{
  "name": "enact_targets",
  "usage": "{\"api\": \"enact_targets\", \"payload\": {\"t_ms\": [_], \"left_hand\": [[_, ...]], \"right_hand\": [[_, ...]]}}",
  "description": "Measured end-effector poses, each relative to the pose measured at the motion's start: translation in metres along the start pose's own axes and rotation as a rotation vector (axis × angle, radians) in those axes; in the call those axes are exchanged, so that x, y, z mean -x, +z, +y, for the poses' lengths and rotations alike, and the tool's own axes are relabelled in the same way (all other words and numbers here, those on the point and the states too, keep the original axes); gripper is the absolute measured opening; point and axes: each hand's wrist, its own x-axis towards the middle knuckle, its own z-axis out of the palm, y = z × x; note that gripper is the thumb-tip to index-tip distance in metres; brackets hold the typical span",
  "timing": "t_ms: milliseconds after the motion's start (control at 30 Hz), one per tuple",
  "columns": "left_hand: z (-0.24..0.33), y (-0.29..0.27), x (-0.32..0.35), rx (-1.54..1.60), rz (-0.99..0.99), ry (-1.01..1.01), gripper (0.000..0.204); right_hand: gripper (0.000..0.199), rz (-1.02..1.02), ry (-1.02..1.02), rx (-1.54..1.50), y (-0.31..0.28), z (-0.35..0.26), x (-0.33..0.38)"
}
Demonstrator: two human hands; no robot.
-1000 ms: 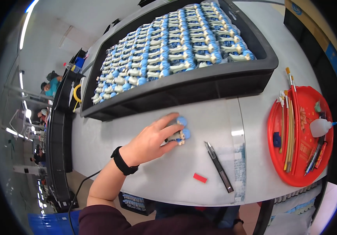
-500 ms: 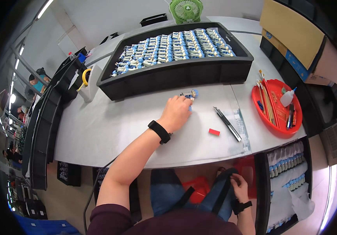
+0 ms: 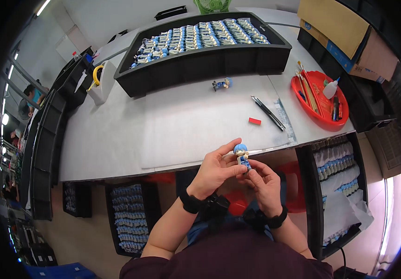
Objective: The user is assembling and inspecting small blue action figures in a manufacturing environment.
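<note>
A small figurine [image 3: 242, 156] with blue hair and a blue-and-white outfit stands upright between my hands, just over the near edge of the table. My left hand [image 3: 215, 169] grips its side, the thumb across its lower part. From the other side my right hand [image 3: 264, 183] pinches it near the feet. A second blue-haired figurine [image 3: 222, 84] lies on its side on the white sheet. To the right of it are a metal pen-like tool [image 3: 268, 113] and a small red block [image 3: 255, 121].
A black crate [image 3: 205, 63] filled with rows of figurines stands at the back. At right is a red basket [image 3: 321, 116] with brushes, markers and a dropper bottle. A tape dispenser [image 3: 101, 88] stands at left. More crates of figurines, one a black crate [image 3: 133, 186], sit below table height.
My left hand has drawn back from the table with one figurine. My right hand has risen from my lap to hold it too. The other figurine stays on the sheet.
</note>
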Motion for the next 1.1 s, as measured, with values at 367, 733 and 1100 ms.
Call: {"api": "enact_targets", "payload": {"t_ms": [367,733,1100], "left_hand": [[-0.016,0.004,-0.009,0.064,0.079,0.000,0.064],[-0.015,-0.006,-0.023,0.137,0.095,-0.053,0.058],[-0.012,-0.007,-0.033,0.100,0.102,-0.100,0.056]], "right_hand": [[0.030,0.067,0.055,-0.020,-0.010,0.006,0.002],[0.028,0.084,0.093,-0.054,-0.009,0.003,-0.015],[0.026,0.094,0.106,-0.094,-0.012,-0.002,-0.022]]}}
